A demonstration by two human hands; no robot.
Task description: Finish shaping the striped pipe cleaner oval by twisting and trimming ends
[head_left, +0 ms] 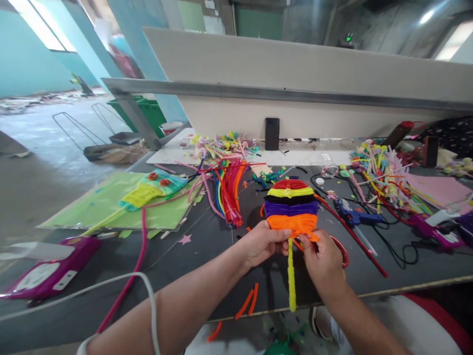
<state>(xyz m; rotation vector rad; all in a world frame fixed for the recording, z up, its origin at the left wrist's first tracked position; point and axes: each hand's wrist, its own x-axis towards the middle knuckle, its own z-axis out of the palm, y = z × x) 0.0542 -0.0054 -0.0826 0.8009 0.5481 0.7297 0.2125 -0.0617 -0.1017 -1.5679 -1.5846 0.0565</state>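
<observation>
A striped pipe-cleaner fan (pixel 291 209) is held up above the front of the table. Its bands run red, yellow, black, purple and orange from top to bottom, and a yellow fuzzy stem (pixel 291 281) hangs below. My left hand (pixel 264 242) pinches the lower left of the orange band, thumb on the front. At the lower right, my right hand (pixel 323 256) has its fingers closed on an orange pipe-cleaner end (pixel 311 236) beside the stem. Part of a red round object (pixel 342 251) shows behind my right hand.
A bundle of pipe cleaners (pixel 231 197) lies left of centre. Another fan (pixel 151 190) rests on a green sheet (pixel 166 217). To the right are a blue glue gun (pixel 356 216) and its cables. A phone (pixel 272 134) stands against the back board. Orange scraps (pixel 246 303) lie near the front edge.
</observation>
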